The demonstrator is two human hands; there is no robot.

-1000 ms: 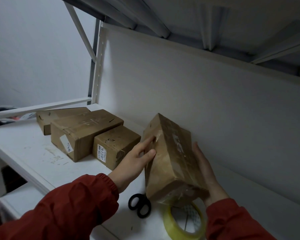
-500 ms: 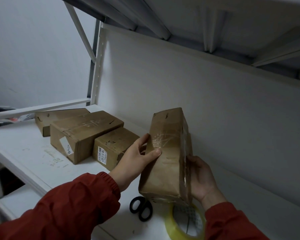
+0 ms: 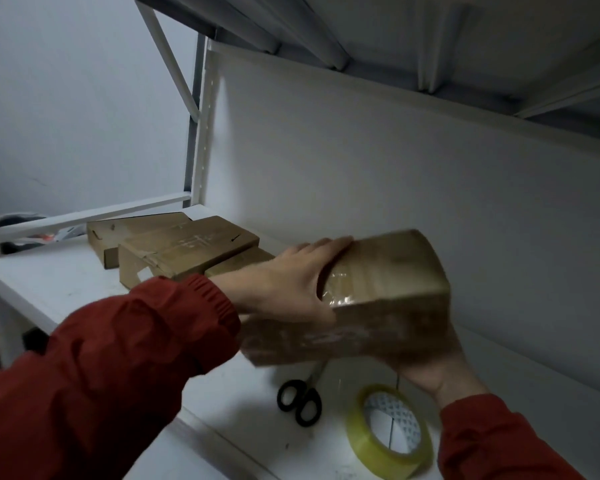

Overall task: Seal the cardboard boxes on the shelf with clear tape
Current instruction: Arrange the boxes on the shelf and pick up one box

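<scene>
- Between the two hands, clear of the white shelf, hangs a brown cardboard box, lying lengthwise and blurred by motion
- Left hand lies spread flat against the box's left end. Its fingers reach straight to the top edge and the thumb runs along the lower front corner, so the hand presses rather than wraps
- Just right of those fingers, a shiny tape patch covers the end of the box's top face and folds over the front edge
- Right hand props the box from below at its near right corner. Only the heel of the palm and the wrist show; its fingers are hidden behind the cardboard, so whether they curl or lie flat cannot be told
- Below the left thumb, under the box, black-handled scissors lie on the shelf
- Just left of the right wrist, a roll of clear tape rests on the shelf, near the scissors but apart from them
- Beyond the left fingers and well to their left, three more cardboard boxes sit pressed together on the shelf, partly hidden by the red sleeve
</scene>
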